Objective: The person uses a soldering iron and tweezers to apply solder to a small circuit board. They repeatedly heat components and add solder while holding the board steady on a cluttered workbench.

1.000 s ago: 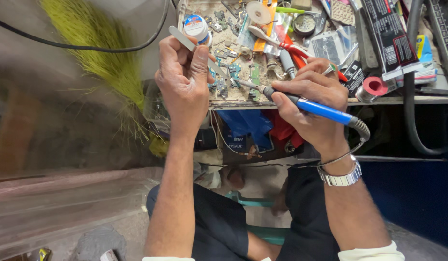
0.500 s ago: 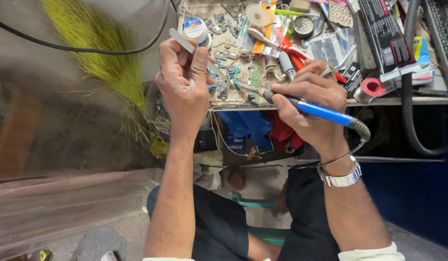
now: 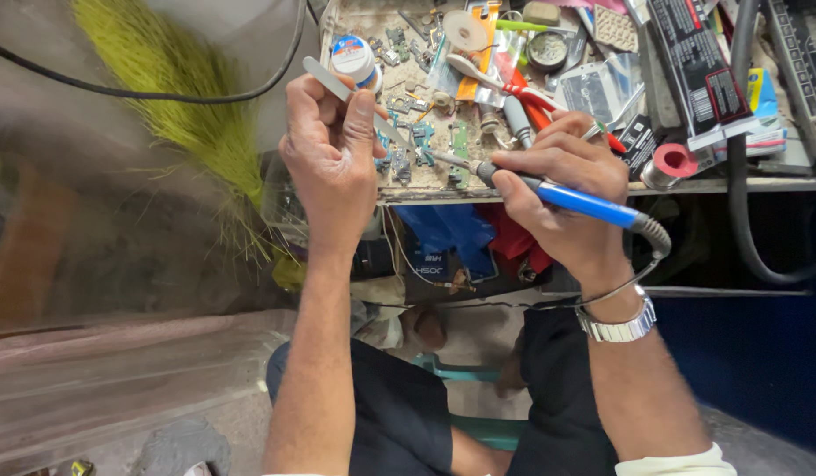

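Observation:
My left hand (image 3: 330, 150) grips metal tweezers (image 3: 355, 104) whose tips reach down to small green circuit boards (image 3: 419, 145) on a cluttered workbench (image 3: 514, 185). My right hand (image 3: 562, 189) holds a blue-handled soldering iron (image 3: 571, 198), its metal tip pointing left at the same boards, close to the tweezer tips. A cable runs from the iron's back end past my wrist, which wears a metal watch (image 3: 618, 326). A small white jar with a blue label (image 3: 353, 60) stands just behind my left hand.
The bench holds several tools, a tape roll (image 3: 465, 31), a round tin (image 3: 546, 48), a red solder spool (image 3: 668, 165) and red-handled pliers (image 3: 536, 97). A yellow-green broom (image 3: 174, 106) hangs at left. Black cables (image 3: 752, 176) hang at right. Blue and red cloth (image 3: 470, 238) sits under the bench.
Both hands stay in place. The soldering iron tip and tweezers have shifted only slightly over the circuit boards.

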